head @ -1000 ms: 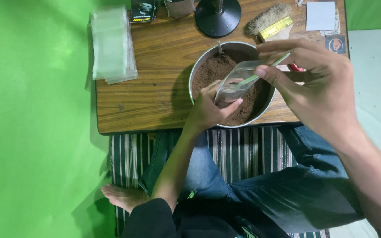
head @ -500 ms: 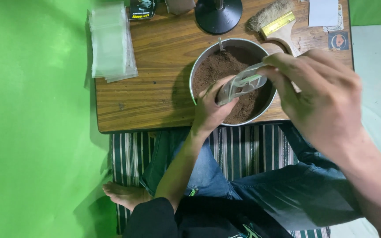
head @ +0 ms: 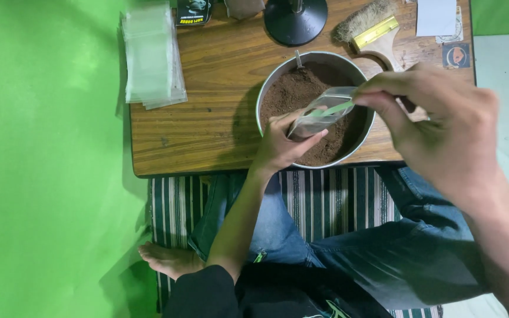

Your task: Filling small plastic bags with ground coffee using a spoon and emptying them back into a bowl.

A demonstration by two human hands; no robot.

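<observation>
— What are the two hands busy with?

— Both are on a small clear plastic bag (head: pixel 324 112) with a green strip along its mouth. The left hand (head: pixel 283 144) cups the bag's lower end from below, fingers closed around it. The right hand (head: pixel 443 126) pinches the upper edge, thumb and fingertips pressed on the green strip.

— And where does the bag sit?

— It hangs tilted just above a round metal bowl (head: pixel 266 94) filled with dark brown powder (head: pixel 293 91). The bowl stands on the near right part of a wooden table (head: pixel 213 100), its near rim close to the table's edge. I cannot tell whether the bag touches the powder.

— Anything in the bowl besides powder?

— A thin metal handle (head: pixel 297 58) pokes up at the far rim, with its lower end buried in the powder.

— What else lies on the table?

— On the far left, a stack of clear empty bags (head: pixel 150 56), partly hanging over the table's left edge. Far of the bowl, a black round base (head: pixel 296 20) of some stand. To its right, a brush (head: pixel 372 26) with pale bristles and a yellow band, its wooden handle running towards the right hand. Farther right, a white card (head: pixel 436 16) and a small dark sticker (head: pixel 456 55).

— And below the table?

— The person sits on a striped mat (head: pixel 175 206) in blue jeans (head: pixel 349 253), one bare foot (head: pixel 166 259) showing at the near left. A green backdrop (head: pixel 48 176) covers the whole left side.
</observation>
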